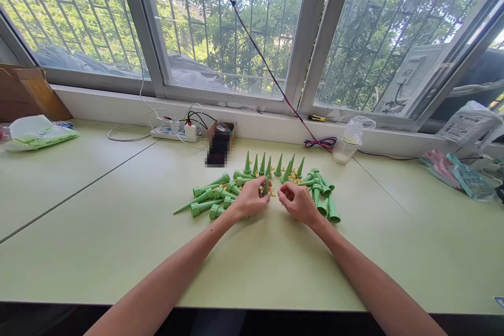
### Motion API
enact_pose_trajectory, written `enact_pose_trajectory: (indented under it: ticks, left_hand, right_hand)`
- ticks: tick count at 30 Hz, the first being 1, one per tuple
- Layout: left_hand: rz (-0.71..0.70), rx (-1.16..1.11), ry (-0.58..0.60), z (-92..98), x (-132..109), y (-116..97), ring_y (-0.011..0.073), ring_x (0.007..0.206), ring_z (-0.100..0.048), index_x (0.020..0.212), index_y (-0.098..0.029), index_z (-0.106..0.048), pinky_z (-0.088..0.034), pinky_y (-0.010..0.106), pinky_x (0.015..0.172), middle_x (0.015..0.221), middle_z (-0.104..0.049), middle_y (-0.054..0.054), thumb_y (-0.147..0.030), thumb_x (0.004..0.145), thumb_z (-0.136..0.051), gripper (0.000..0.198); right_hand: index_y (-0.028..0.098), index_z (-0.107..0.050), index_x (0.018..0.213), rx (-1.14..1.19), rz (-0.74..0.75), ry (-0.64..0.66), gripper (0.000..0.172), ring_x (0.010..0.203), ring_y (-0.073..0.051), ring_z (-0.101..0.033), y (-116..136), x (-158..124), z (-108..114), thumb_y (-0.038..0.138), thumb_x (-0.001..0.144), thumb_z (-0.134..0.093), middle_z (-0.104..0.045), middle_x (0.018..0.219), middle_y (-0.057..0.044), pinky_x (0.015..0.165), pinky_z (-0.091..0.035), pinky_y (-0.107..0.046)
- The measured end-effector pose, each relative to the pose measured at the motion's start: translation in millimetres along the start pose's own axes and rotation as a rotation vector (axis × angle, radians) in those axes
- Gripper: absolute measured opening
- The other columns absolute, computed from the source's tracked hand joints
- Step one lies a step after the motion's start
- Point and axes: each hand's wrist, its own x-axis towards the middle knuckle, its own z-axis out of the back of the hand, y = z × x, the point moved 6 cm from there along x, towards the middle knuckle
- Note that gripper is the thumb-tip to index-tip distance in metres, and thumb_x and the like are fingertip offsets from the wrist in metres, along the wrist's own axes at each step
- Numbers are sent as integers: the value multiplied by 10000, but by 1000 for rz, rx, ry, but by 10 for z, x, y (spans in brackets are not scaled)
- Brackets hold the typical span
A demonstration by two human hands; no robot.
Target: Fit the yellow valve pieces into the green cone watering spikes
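My left hand (254, 198) is closed around a green plastic watering spike (265, 187), tip upward, with a small yellow valve (272, 194) sticking out of its right side. Just to the right, my right hand (298, 201) has its thumb and fingers pinched together, apart from that spike; whatever is between them is hidden. Left of my hands lies a heap of green spikes (205, 197) with ribbed collars. Another pile of spikes (325, 199) lies at the right. Behind my hands several spikes (279, 165) stand upright with yellow valves at their bases.
Toward the window sill are a power strip (175, 132) with plugs and a small box with a blurred dark item (219, 149). A cup in a plastic bag (346, 148) stands by a coiled cable (321, 143). Packets (39, 134) lie far left, bagged items (459, 170) far right.
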Motion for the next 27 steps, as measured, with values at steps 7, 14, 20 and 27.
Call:
enact_pose_trajectory:
  ticks: [7, 14, 20, 27]
  left_hand:
    - [-24, 72, 14, 45, 8, -27, 105, 547, -453, 938, -167, -585, -375, 232, 541, 747, -564, -15, -174, 652, -619, 288]
    - [-18, 98, -18, 41, 19, 37, 127, 619, -493, 890, -165, -609, -405, 253, 602, 855, -569, 14, -197, 672, -655, 225]
    - [-14, 130, -34, 34, 25, 62, 159, 664, -500, 801, -171, -662, -401, 281, 655, 760, -521, 11, -230, 683, -687, 134]
    - [-27, 117, -37, 34, 27, 45, 156, 639, -463, 660, -181, -636, -337, 268, 603, 628, -474, -12, -214, 685, -681, 61]
  right_hand:
    - [188, -537, 754, 59, -91, -100, 139, 486, -130, -546, -50, 8, 79, 268, 857, -490, -592, 593, 7, 512, -434, -236]
    - [191, -536, 824, 51, -110, -145, 170, 486, -130, -550, -73, 13, 111, 310, 913, -453, -591, 647, 4, 519, -445, -240]
    - [185, -563, 904, 89, -81, -134, 216, 470, -127, -547, -73, 15, 94, 321, 954, -403, -612, 718, -16, 556, -462, -263]
    - [191, -566, 897, 145, -88, -112, 259, 482, -131, -552, -73, 23, 77, 379, 963, -399, -598, 724, -19, 526, -459, -257]
